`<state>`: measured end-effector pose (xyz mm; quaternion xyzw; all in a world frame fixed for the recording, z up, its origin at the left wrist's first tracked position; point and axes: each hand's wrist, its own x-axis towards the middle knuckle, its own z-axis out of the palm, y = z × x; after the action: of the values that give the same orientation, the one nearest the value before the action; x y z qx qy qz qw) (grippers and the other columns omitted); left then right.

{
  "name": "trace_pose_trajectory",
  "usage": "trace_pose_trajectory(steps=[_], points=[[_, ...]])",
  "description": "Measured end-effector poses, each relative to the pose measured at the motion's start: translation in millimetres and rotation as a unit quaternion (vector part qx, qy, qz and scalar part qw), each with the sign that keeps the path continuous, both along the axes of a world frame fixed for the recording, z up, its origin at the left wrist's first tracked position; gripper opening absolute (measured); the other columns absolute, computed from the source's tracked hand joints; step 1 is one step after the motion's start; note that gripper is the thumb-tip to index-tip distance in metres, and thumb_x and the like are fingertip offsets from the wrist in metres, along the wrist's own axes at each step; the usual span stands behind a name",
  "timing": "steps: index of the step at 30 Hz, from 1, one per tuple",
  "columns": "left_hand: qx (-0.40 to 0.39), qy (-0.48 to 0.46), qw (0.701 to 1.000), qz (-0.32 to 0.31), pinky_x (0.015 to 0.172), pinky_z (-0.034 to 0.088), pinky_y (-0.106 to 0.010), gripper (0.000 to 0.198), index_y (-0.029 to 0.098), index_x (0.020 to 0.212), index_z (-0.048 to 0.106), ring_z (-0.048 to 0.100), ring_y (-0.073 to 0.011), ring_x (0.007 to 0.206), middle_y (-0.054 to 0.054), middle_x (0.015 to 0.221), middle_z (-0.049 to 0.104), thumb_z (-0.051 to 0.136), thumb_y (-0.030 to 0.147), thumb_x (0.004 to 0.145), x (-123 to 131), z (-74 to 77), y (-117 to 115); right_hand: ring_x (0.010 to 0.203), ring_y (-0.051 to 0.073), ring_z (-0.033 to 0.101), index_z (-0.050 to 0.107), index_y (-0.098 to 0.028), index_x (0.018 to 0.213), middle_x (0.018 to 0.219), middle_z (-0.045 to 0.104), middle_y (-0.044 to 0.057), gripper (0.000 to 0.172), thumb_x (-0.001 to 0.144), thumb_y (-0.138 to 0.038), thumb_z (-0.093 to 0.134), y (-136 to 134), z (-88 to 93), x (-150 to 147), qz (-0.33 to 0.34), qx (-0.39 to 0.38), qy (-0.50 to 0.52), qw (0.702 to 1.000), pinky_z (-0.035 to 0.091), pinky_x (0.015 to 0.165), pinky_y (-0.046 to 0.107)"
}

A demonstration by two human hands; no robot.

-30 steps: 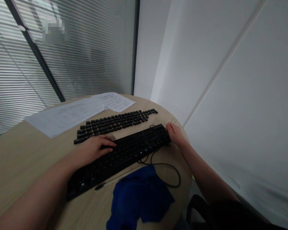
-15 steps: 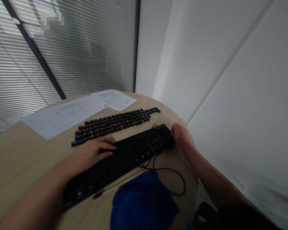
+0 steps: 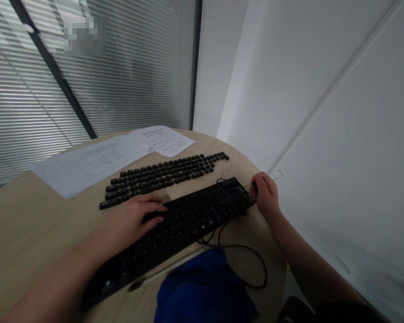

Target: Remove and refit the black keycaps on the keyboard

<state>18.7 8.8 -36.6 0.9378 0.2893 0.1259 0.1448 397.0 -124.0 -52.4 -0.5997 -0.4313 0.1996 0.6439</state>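
A long black keyboard (image 3: 195,215) lies slantwise on the table, with most key positions bare of caps. My left hand (image 3: 141,215) rests on its left half, fingers stretched out over the top. At the keyboard's right end, my right hand (image 3: 265,193) is closed around a wire keycap puller (image 3: 276,175). One thin wire loop sticks out to the right of the fist, and wires reach left toward the number pad. Something small and black shows at the fingertips; I cannot tell whether it is a keycap or the handle. Removed keycaps (image 3: 161,175) lie in rows behind the keyboard.
Printed papers (image 3: 97,161) lie at the back left of the round-edged wooden table (image 3: 30,224). A blue cloth (image 3: 202,287) is at the near edge, and a black cable (image 3: 249,246) loops beside it. A white wall (image 3: 323,157) stands close on the right.
My right hand has moved slightly right, away from the keyboard's end, and more of the puller's wire shows. The left hand stays on the keyboard. The view has shifted a little.
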Motion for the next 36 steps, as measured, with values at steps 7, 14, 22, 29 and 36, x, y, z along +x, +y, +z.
trace_pose_trajectory(steps=[7,14,22,29,36], points=[[0.084,-0.166,0.98,-0.074,0.093,0.061,-0.037,0.028,0.021,0.126,0.07,0.072,-0.0216,0.104,-0.008,0.115,0.075,0.059,0.029,0.102,27.7,35.7,-56.6,0.03,0.009,0.038,0.052,-0.025,0.078,0.042,0.043,-0.011,0.03,0.083,-0.05,0.067,11.1,62.0,-77.1,0.288,-0.141,0.171,0.932,0.033,0.029,0.021],[0.084,-0.243,0.962,-0.09,0.078,0.06,-0.031,0.024,0.017,0.123,0.068,0.072,-0.0174,0.086,-0.006,0.102,0.075,0.066,0.021,0.099,31.9,38.1,-70.1,0.03,0.008,0.035,0.047,-0.025,0.077,0.041,0.042,-0.013,0.035,0.083,-0.052,0.068,42.0,68.4,-130.7,0.367,-0.182,0.222,0.885,0.035,0.028,0.018],[0.05,-0.224,0.969,-0.086,0.071,0.056,-0.027,0.013,0.017,0.108,0.072,0.07,-0.0157,0.079,-0.003,0.091,0.073,0.069,0.018,0.096,29.4,36.9,-64.2,0.031,0.009,0.041,0.048,-0.024,0.079,0.042,0.045,-0.013,0.047,0.08,-0.066,0.071,43.5,48.3,-137.4,0.382,-0.175,0.244,0.874,0.035,0.028,0.018],[0.02,-0.196,0.976,-0.088,0.063,0.051,-0.023,0.006,0.018,0.096,0.068,0.066,-0.0136,0.073,0.0,0.081,0.068,0.07,0.016,0.09,32.2,38.3,-67.6,0.029,0.01,0.041,0.048,-0.024,0.076,0.039,0.045,-0.011,0.053,0.079,-0.073,0.068,43.3,29.4,-130.6,0.367,-0.185,0.199,0.89,0.031,0.028,0.018],[0.07,-0.229,0.97,-0.05,0.066,0.054,-0.021,0.006,0.018,0.099,0.069,0.066,-0.0107,0.072,0.0,0.088,0.071,0.065,0.019,0.095,18.2,53.6,-65.3,0.033,0.007,0.032,0.05,-0.022,0.063,0.04,0.038,-0.008,0.063,0.088,-0.08,0.05,41.2,29.4,-123.3,0.363,-0.16,0.132,0.908,0.023,0.036,0.02]])
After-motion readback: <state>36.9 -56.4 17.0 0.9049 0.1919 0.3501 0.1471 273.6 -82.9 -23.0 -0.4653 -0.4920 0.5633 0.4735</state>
